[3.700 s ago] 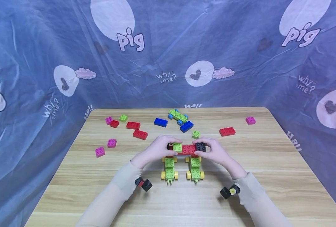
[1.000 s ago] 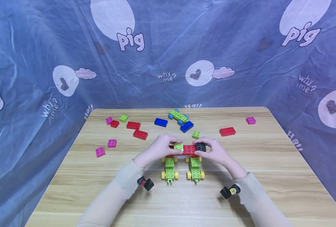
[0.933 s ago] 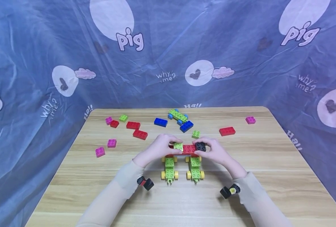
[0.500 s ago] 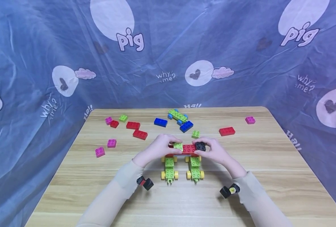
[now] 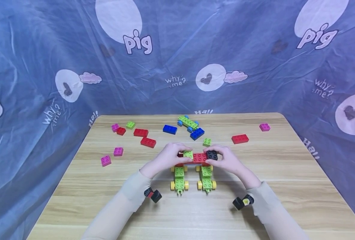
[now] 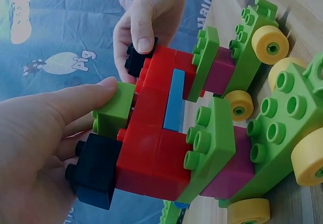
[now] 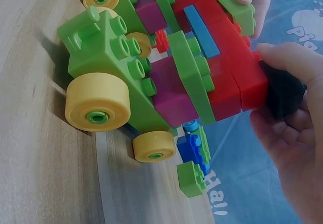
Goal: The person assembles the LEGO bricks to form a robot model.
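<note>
A bridge of red bricks (image 5: 199,158) spans two green wheeled bases, the left base (image 5: 179,183) and right base (image 5: 206,182), both with yellow wheels. Purple bricks (image 6: 233,158) and green bricks form its legs; a blue brick (image 6: 174,103) shows underneath. My left hand (image 5: 167,156) pinches a light green 2x2 brick (image 6: 117,110) at the studs on top of the bridge. Beside it, a black brick (image 6: 93,168) sits on the left end, largely hidden by the hand in the head view. My right hand (image 5: 226,160) grips another black brick (image 5: 211,155) on the right end.
Behind the build lie a green brick (image 5: 206,142), blue bricks (image 5: 170,129) and a green car base (image 5: 188,123) with blue wheels. Red bricks (image 5: 148,142) and pink bricks (image 5: 118,151) are scattered left. A red brick (image 5: 240,139) and pink brick (image 5: 264,127) lie right.
Since the oldest frame, the light green brick and my left hand have shifted slightly right along the bridge, and the left black brick is now more hidden. My right hand has stayed in place.
</note>
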Tool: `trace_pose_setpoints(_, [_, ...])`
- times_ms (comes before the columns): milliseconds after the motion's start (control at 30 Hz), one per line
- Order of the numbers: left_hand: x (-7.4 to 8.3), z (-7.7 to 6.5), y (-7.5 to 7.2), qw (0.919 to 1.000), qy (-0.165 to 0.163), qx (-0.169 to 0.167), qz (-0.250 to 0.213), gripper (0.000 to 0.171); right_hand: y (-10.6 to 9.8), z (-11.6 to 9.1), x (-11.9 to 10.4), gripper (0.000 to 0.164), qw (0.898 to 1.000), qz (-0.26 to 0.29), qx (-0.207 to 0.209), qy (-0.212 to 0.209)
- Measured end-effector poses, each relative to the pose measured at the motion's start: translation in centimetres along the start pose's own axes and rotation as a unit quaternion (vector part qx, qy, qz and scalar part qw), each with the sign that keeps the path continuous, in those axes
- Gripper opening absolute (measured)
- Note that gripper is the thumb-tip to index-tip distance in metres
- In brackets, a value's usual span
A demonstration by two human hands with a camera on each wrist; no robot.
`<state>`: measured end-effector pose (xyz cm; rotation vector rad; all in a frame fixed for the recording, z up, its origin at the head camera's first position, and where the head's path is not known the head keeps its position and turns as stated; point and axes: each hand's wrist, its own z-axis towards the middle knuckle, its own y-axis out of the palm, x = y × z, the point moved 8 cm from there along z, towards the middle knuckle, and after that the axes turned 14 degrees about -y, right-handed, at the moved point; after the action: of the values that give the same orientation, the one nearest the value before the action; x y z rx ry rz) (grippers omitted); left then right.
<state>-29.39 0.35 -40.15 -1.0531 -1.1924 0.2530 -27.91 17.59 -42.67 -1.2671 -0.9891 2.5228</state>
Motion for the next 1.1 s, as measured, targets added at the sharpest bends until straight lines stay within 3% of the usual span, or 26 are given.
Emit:
trace_pose_setpoints(767, [-0.02,0.56,0.46,0.9993,-0.020,-0.032,-0.004,0.040,0.02,-0.10,0.01,0.032,1.000,-0.010,0.004,-0.003])
trace_pose_setpoints(1100, [-0.31,0.60,0.55,0.9990,-0.035,-0.029,-0.002,0.040,0.04,-0.15,0.08,0.032,1.000,-0.010,0.006,-0.004])
